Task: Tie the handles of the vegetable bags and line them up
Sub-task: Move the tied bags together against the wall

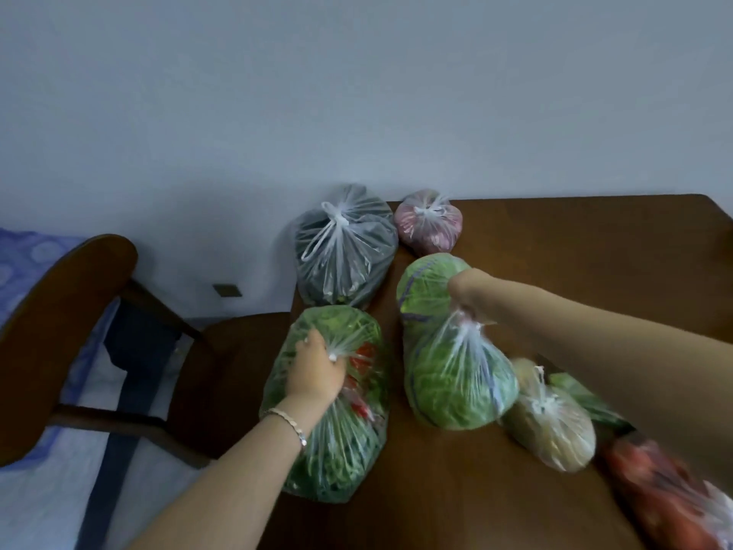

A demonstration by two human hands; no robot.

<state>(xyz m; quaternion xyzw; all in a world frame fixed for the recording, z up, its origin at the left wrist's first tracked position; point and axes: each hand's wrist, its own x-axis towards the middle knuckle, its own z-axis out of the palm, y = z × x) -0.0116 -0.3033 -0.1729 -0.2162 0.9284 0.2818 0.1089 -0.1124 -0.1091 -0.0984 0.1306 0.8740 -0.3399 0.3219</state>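
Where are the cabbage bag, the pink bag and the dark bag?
cabbage bag [456,391]: head view, lower green bulge.
pink bag [432,237]: head view, side below knot.
dark bag [344,265]: head view, middle of front.

One view, head-worn, wide-angle. It looks forward and steeply down from over the near side of the brown wooden table [595,252] and faces the pale wall [357,93] behind it, which fills the upper half of the frame. The table sits lower right, a wooden chair [71,311] lower left. Range is close: forearms enter from the bottom and right edges. The left hand [315,371] grips the bag of greens [337,450] and the right hand [470,289] grips the cabbage bag [456,383], both near mid-frame. The lower right corner is blurred.
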